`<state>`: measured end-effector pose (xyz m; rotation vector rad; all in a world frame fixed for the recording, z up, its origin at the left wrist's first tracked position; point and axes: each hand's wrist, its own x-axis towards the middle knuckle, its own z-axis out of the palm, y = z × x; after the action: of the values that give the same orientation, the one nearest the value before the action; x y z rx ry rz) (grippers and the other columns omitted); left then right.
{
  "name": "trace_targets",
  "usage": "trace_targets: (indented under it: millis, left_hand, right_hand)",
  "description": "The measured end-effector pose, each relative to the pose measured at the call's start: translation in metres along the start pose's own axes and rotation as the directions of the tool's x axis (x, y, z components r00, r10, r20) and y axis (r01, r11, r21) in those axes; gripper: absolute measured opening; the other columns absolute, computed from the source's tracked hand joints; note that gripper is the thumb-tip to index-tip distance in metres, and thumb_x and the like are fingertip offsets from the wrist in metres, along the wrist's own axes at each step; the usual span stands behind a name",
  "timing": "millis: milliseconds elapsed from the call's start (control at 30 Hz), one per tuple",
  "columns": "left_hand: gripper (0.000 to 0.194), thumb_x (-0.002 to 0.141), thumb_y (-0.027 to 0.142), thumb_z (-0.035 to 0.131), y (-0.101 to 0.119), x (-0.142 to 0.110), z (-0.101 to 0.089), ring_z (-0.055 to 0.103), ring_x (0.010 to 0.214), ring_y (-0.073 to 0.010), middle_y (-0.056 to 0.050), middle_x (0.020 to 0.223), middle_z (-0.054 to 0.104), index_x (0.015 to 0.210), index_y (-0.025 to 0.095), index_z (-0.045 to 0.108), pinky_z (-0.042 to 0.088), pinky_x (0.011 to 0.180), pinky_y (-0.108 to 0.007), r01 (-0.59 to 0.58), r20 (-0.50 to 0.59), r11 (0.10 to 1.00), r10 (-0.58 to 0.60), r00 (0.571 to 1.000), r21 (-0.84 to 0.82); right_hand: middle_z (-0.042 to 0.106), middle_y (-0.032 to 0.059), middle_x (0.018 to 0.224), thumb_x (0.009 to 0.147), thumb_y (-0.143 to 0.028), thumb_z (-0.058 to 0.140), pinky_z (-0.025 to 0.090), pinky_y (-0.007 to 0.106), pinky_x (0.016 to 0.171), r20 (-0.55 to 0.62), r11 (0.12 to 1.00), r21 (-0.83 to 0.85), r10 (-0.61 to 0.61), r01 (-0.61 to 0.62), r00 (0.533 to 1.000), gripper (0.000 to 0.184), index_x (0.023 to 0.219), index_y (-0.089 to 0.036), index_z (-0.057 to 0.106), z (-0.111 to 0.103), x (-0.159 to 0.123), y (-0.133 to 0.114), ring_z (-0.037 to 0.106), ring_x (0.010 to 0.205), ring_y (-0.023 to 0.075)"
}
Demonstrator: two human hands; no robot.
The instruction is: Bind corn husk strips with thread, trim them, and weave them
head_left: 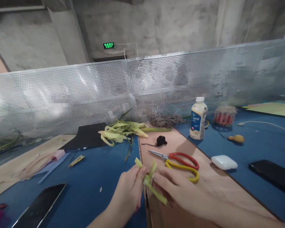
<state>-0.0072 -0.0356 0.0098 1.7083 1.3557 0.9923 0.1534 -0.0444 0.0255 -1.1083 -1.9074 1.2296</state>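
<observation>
My left hand (pixel 130 185) is closed, pinching a small bundle of folded pale green leaf strips (pixel 158 193) between thumb and fingers. My right hand (pixel 180 186) is closed on the same strips from the other side, slightly blurred by motion. One strip end sticks up at the left thumb, and another slants down under the right fingers. Just beyond my right hand lie scissors (pixel 167 156) with one red and one yellow handle, blades pointing left. Farther off is a loose heap of long green leaves (pixel 123 129). A small ball of black cord (pixel 161 141) rests between heap and scissors.
At left lie a phone (pixel 41 205), a twisted leaf piece (pixel 76 161) and black sheet (pixel 85 136). To the right are a bottle (pixel 198 118), plastic tub (pixel 225 115), white case (pixel 224 162) and dark phone (pixel 273 174). A perforated metal screen (pixel 97 95) closes the back.
</observation>
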Motion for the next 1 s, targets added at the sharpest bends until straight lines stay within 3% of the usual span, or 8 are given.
trace_targets:
  millis: [167, 300, 367, 500, 667, 867, 1000]
  left_hand:
    - [0.033, 0.083, 0.048, 0.033, -0.004, 0.0, 0.004, 0.027, 0.023, -0.0069, 0.012, 0.03, 0.034, 0.088, 0.019, 0.046, 0.022, 0.026, -0.014, 0.016, 0.166, 0.99, 0.007, 0.986, -0.137]
    - [0.026, 0.082, 0.043, 0.043, -0.006, 0.004, 0.004, 0.025, 0.032, -0.0042, 0.011, 0.044, 0.038, 0.087, 0.018, 0.046, 0.02, 0.032, -0.014, -0.065, 0.165, 0.941, 0.126, 0.978, -0.331]
    - [0.021, 0.083, 0.04, 0.045, -0.004, 0.005, 0.004, 0.025, 0.036, -0.0036, 0.01, 0.051, 0.039, 0.084, 0.018, 0.045, 0.02, 0.035, -0.015, -0.082, 0.156, 0.927, 0.148, 0.977, -0.366]
    - [0.019, 0.085, 0.036, 0.041, 0.001, 0.002, 0.008, 0.028, 0.039, -0.0043, 0.01, 0.053, 0.038, 0.075, 0.02, 0.04, 0.024, 0.038, -0.015, -0.071, 0.094, 0.955, 0.102, 0.99, -0.287]
    - [0.018, 0.085, 0.034, 0.043, 0.007, -0.006, 0.015, 0.041, 0.043, -0.0077, 0.006, 0.053, 0.046, 0.073, 0.02, 0.043, 0.031, 0.042, -0.018, -0.128, 0.046, 0.984, 0.135, 0.99, -0.125]
    - [0.022, 0.081, 0.042, 0.047, 0.012, -0.014, 0.021, 0.033, 0.029, -0.0064, 0.01, 0.04, 0.039, 0.074, 0.021, 0.044, 0.024, 0.032, -0.017, -0.08, -0.004, 0.97, 0.081, 0.997, -0.23]
    - [0.028, 0.081, 0.048, 0.042, 0.013, -0.018, 0.026, 0.03, 0.028, -0.0052, 0.011, 0.04, 0.036, 0.073, 0.022, 0.037, 0.022, 0.029, -0.014, -0.014, -0.011, 0.969, 0.011, 1.0, -0.247]
  right_hand:
    - [0.045, -0.0056, 0.05, 0.084, -0.046, 0.041, 0.032, 0.017, 0.039, -0.06, 0.995, 0.103, 0.018, -0.011, 0.998, 0.032, 0.07, -0.018, 0.042, 0.007, 0.01, 0.015, 0.041, 0.042, 0.0067]
    - [0.042, -0.0065, 0.05, 0.084, -0.046, 0.041, 0.032, 0.017, 0.037, -0.127, 0.978, 0.202, -0.017, 0.043, 0.992, 0.033, 0.066, -0.019, 0.039, 0.01, 0.011, 0.02, 0.038, 0.039, 0.006]
    - [0.041, -0.0061, 0.051, 0.085, -0.044, 0.04, 0.033, 0.018, 0.039, -0.174, 0.984, 0.173, -0.006, 0.036, 0.985, 0.032, 0.065, -0.019, 0.04, 0.011, 0.01, 0.019, 0.039, 0.041, 0.0069]
    - [0.046, -0.0029, 0.06, 0.087, -0.036, 0.039, 0.039, 0.022, 0.054, -0.361, 1.0, 0.015, 0.007, -0.002, 0.932, 0.026, 0.068, -0.019, 0.042, 0.016, 0.009, 0.02, 0.048, 0.059, 0.0114]
    - [0.051, -0.0006, 0.073, 0.089, -0.038, 0.032, 0.041, 0.024, 0.067, -0.459, 0.997, 0.034, -0.047, 0.071, 0.887, 0.024, 0.078, -0.021, 0.045, 0.024, 0.01, 0.024, 0.051, 0.072, 0.0137]
    - [0.052, -0.0011, 0.067, 0.09, -0.033, 0.032, 0.04, 0.022, 0.062, -0.497, 0.983, -0.026, -0.169, 0.18, 0.851, 0.027, 0.071, -0.02, 0.045, 0.021, 0.004, 0.009, 0.052, 0.066, 0.013]
    - [0.051, -0.0022, 0.06, 0.089, -0.032, 0.034, 0.04, 0.021, 0.058, -0.514, 0.982, -0.03, -0.174, 0.185, 0.84, 0.026, 0.072, -0.02, 0.049, 0.019, 0.002, 0.005, 0.052, 0.06, 0.0123]
